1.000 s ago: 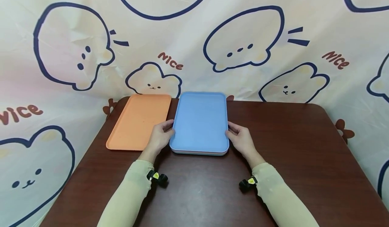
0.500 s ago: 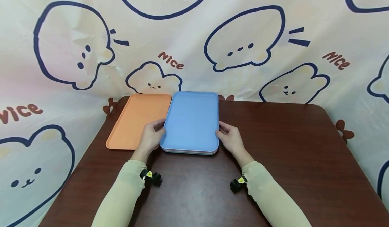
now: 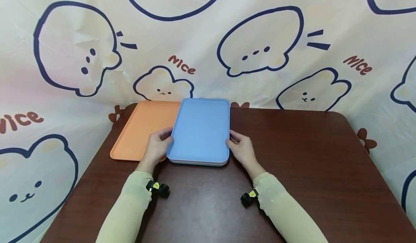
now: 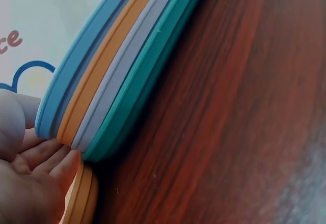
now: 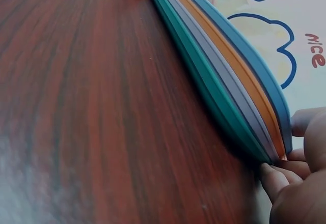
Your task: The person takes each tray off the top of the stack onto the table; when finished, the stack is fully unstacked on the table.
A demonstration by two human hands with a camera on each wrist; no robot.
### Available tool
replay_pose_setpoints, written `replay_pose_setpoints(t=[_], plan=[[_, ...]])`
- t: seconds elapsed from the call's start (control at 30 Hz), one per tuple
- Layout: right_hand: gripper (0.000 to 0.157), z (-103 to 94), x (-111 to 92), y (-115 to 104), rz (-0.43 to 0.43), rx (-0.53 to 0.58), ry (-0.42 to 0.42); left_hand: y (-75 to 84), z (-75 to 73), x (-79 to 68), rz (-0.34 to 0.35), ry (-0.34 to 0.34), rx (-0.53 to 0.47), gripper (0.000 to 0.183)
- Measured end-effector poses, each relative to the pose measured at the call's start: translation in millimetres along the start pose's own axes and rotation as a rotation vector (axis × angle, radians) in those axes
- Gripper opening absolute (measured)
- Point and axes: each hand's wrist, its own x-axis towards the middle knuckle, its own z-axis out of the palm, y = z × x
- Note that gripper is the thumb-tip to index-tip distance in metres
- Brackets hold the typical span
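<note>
A stack of trays stands between the two hands, with a blue tray (image 3: 199,131) on top. Under it, in the left wrist view, come an orange tray (image 4: 97,81), a lavender-grey tray (image 4: 114,86) and a green tray (image 4: 137,84) at the bottom. My left hand (image 3: 154,147) grips the stack's left side, thumb at the top rim and fingers lower down. The right hand (image 3: 243,150) holds the opposite side the same way. A separate orange tray (image 3: 136,131) lies flat at the left; the stack's left edge overlaps its right edge in the head view.
The dark brown wooden table (image 3: 292,163) stretches to the right and in front. A cartoon-printed cloth (image 3: 208,48) hangs right behind the table's back edge and along both sides. Each wrist wears a small black camera (image 3: 162,190).
Both hands have moved left together with the tray stack between them. The stack now overlaps the right edge of the separate orange tray, which has stayed in place.
</note>
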Motion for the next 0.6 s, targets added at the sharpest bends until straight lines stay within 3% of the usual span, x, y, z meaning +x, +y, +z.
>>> replay_pose_setpoints(t=[0.37, 0.6], plan=[[0.051, 3.7, -1, -2, 0.015, -0.014, 0.006, -2.7, 0.6, 4.2, -0.047, -0.006, -0.016, 0.05], [0.046, 4.0, -1, -12, 0.004, -0.074, 0.13, -3.9, 2.9, 5.3, -0.061, 0.005, -0.015, 0.047]])
